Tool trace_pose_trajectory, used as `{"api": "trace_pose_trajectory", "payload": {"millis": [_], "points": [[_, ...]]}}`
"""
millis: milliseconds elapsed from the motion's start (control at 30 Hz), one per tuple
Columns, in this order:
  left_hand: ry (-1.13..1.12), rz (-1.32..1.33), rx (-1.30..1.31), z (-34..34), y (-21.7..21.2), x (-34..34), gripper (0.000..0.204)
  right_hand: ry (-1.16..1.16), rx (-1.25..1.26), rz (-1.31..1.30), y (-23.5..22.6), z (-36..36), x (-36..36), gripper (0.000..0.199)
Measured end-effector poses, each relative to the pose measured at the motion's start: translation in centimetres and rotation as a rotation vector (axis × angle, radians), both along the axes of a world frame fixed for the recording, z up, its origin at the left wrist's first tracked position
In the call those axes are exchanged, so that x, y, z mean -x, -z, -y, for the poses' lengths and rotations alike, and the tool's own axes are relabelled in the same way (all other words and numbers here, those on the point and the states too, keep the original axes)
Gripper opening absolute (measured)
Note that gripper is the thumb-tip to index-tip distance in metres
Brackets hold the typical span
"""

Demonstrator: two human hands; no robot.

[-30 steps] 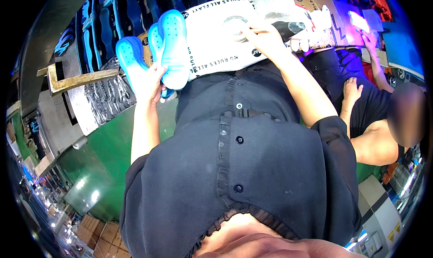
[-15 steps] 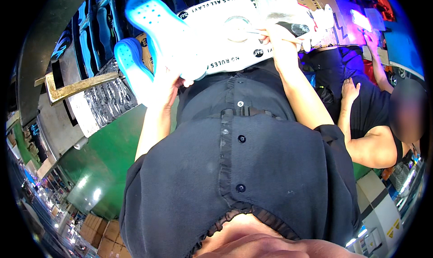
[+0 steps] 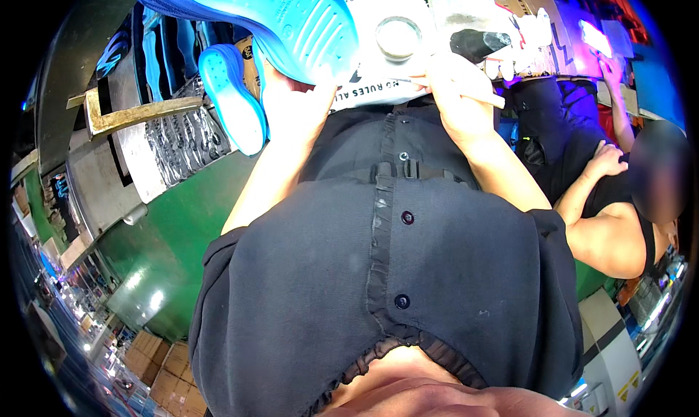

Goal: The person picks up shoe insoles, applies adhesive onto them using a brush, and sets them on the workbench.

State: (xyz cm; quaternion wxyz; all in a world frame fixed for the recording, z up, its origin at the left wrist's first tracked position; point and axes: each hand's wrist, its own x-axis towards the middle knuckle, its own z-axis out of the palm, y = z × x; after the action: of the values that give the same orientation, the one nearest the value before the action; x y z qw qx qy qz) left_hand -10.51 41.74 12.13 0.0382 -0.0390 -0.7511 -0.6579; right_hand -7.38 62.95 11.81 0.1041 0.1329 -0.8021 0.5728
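My left hand [image 3: 297, 109] grips a bright blue shoe sole [image 3: 295, 25] by its near end. The sole is tilted up over the left part of the work surface, its ribbed and dotted face in view. My right hand [image 3: 460, 100] is closed round a thin pale-handled brush [image 3: 483, 95], whose tip points left toward the sole. A gap separates the brush from the sole. Beyond my right hand stands a round shallow dish [image 3: 398, 38] with pale contents. Another blue sole [image 3: 231, 100] leans beside my left wrist.
A white printed sheet [image 3: 375, 89] covers the work surface. Behind my right hand are a clear plastic bag [image 3: 460, 5] and a dark object [image 3: 477, 45]. Dark and blue soles stand in a rack [image 3: 156, 49] at left. A co-worker [image 3: 604, 198] sits close on my right.
My left hand has lifted and turned the blue sole, bringing it nearer and to the right. The brush has come away from the dish toward me.
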Motion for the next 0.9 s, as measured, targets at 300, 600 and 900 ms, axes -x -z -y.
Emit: {"api": "trace_pose_trajectory", "payload": {"millis": [300,600,900], "points": [[0.016,-0.015,-0.029,-0.6,-0.2,-0.5,0.05,0.028,0.036,-0.052,0.0,0.4,-0.4,0.02],[0.035,-0.086,-0.086,-0.9,0.3,-0.8,0.049,0.012,-0.006,-0.176,-0.1,0.0,-0.3,0.02],[0.033,-0.152,-0.039,-0.8,0.7,-1.0,0.047,0.043,0.019,-0.114,-0.2,0.0,-0.7,0.017]]}}
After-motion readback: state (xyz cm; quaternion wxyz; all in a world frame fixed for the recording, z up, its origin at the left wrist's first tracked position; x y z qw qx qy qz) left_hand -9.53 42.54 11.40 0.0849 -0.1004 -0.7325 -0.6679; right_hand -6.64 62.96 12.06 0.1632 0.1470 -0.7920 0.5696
